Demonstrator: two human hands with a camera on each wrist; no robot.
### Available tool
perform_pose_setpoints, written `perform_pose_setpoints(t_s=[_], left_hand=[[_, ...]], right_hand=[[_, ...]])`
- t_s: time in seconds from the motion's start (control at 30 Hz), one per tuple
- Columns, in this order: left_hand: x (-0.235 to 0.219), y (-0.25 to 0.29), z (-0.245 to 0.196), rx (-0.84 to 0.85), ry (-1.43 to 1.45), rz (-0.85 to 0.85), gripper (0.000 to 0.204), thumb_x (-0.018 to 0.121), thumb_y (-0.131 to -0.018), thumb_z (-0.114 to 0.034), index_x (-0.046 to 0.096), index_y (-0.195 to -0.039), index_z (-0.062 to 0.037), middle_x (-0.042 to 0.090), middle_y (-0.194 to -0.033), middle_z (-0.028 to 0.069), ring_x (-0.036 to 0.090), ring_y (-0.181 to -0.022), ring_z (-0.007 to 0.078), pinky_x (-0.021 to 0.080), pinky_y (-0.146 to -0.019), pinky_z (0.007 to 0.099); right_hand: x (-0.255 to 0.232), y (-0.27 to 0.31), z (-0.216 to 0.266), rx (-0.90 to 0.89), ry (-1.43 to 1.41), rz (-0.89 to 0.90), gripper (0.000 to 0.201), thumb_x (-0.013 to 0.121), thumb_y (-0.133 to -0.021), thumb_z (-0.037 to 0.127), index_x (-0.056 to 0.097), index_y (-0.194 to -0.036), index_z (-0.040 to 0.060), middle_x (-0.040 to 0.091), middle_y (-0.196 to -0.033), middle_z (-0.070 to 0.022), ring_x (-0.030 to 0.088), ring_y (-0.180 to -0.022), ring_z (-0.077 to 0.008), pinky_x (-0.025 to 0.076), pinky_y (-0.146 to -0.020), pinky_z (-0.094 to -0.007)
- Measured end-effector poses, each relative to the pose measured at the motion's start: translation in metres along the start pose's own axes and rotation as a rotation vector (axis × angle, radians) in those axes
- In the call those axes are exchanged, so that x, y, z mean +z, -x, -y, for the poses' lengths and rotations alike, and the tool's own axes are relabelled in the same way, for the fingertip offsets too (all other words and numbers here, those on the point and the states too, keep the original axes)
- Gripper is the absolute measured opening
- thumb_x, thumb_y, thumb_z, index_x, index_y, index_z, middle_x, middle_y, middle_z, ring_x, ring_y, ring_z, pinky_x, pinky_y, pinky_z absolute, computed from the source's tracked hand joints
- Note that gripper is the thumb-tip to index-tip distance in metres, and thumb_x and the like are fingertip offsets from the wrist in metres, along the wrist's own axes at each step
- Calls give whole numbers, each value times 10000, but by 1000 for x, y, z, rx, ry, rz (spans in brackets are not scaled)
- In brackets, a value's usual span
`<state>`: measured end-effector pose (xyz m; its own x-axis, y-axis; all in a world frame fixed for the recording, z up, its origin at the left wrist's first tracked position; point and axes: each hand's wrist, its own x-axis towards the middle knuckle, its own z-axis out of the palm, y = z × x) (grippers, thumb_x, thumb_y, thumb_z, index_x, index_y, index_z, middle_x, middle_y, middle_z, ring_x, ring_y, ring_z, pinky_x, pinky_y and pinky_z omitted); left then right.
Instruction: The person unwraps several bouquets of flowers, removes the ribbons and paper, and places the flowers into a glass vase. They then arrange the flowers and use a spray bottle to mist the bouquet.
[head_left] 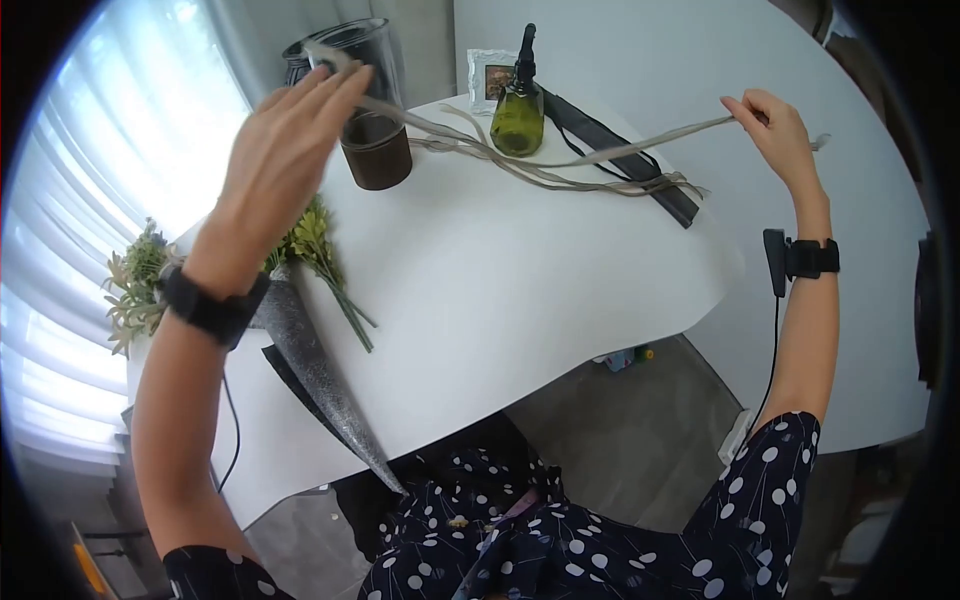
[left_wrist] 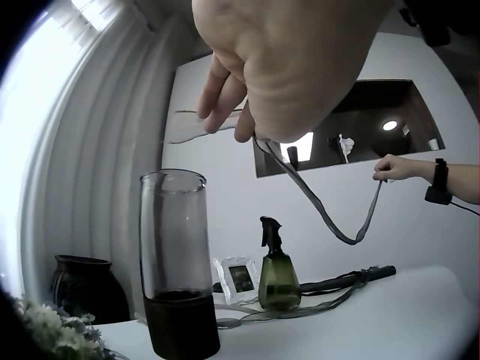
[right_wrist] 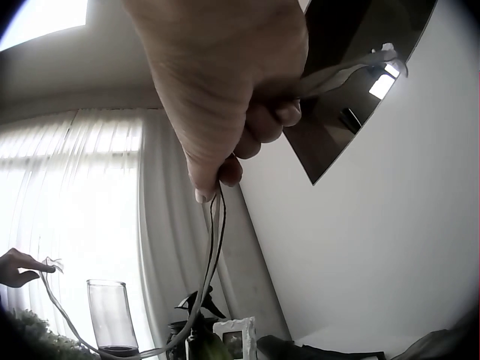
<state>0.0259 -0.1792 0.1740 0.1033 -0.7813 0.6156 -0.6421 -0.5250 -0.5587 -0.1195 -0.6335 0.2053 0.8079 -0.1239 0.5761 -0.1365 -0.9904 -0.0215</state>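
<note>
In the upper part of the head view, both hands hold one grey ribbon (head_left: 658, 140) raised over the white counter (head_left: 480, 300). The left hand (head_left: 292, 150), upper left, has it at the fingertips, with a pale end sticking out beyond them. The right hand (head_left: 775, 130), upper right, pinches it between thumb and curled fingers, and a short tail shows past the far side of the fist. In the left wrist view the ribbon dips in a loop between the two hands.

Below the left hand, a vase (head_left: 378, 160) stands upright at upper left, clear glass above and dark below; the hand overlaps it in the head view. At upper centre are a green spray bottle (head_left: 518, 128) with a black nozzle and, just behind it, a small white picture frame (head_left: 478, 68). More ribbon (head_left: 545, 180) lies in loose strands in front of the bottle and across a long black object (head_left: 600, 132), which slants toward the right.

At left, green stems (head_left: 318, 245) lie near a silver cone (head_left: 302, 340) that points down to the counter's near edge. Pale flowers (head_left: 135, 285) sit at far left, by the sheer curtain (head_left: 130, 110). A dark pot (left_wrist: 88, 291) shows at lower left in the left wrist view.
</note>
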Motion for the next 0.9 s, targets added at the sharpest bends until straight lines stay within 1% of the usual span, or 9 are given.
perform_pose_setpoints(t_s=[0.07,0.23,0.3,0.47,0.57,0.63,0.8,0.83,0.9], left_hand=[[23,-27,-26,-39,2,130,486,527,-763,59,471,-1245,35,531,-1270,154,499,-1188,294,416,-972,369],[120,-45,-56,-48,-37,258,472,527,-753,14,472,-1217,76,547,-1199,160,468,-1185,281,397,-972,348],[146,-40,-67,-86,-48,433,481,548,-750,-23,471,-1214,78,546,-1183,170,464,-1185,283,404,-964,355],[209,-11,-70,-76,33,458,388,494,-836,-116,514,-1180,61,581,-1152,212,474,-1194,323,405,-938,411],[210,-3,-76,-147,46,612,530,470,-826,-80,393,-1346,-6,634,-1020,234,505,-1137,387,416,-936,419],[215,1,-71,-113,123,554,538,466,-823,-66,385,-1352,-9,642,-970,236,525,-1098,399,440,-903,419],[154,-17,-56,-157,479,520,317,448,-847,-34,533,-1152,-21,629,-803,199,597,-895,355,493,-729,425],[141,-15,-49,-204,532,468,258,481,-902,-116,546,-1144,-55,636,-926,174,603,-857,345,485,-745,434],[109,-3,-35,-256,649,299,217,513,-898,-132,577,-1077,-28,645,-888,155,603,-779,334,487,-708,399]], right_hand=[[14,9,0,-98,40,-105,398,593,-873,336,496,-664,12,416,-590,-61,371,-535,-169,303,-512,-305],[49,-2,-9,-213,70,-131,326,634,-841,303,549,-686,30,508,-655,-80,465,-602,-270,387,-560,-361],[63,-1,-12,-252,106,-138,315,631,-844,295,556,-689,32,505,-650,-82,471,-605,-272,390,-565,-360],[109,-7,-24,-349,155,-23,277,612,-854,276,595,-710,40,521,-678,-85,504,-638,-274,411,-603,-367],[151,-7,-34,-329,168,83,261,594,-861,279,631,-740,51,561,-744,-85,544,-699,-270,438,-659,-383],[178,-6,-36,-369,155,-167,257,578,-866,294,653,-774,66,590,-807,-89,572,-763,-265,455,-709,-391],[170,-22,57,-354,-87,-72,255,570,-869,303,651,-787,76,608,-810,-70,587,-771,-264,469,-672,-385],[167,-23,80,-364,-171,-59,245,573,-867,301,646,-781,83,609,-800,-63,589,-756,-265,470,-641,-383],[154,-21,129,-379,-276,11,234,579,-864,292,638,-774,84,603,-773,-61,585,-721,-267,463,-610,-377]])
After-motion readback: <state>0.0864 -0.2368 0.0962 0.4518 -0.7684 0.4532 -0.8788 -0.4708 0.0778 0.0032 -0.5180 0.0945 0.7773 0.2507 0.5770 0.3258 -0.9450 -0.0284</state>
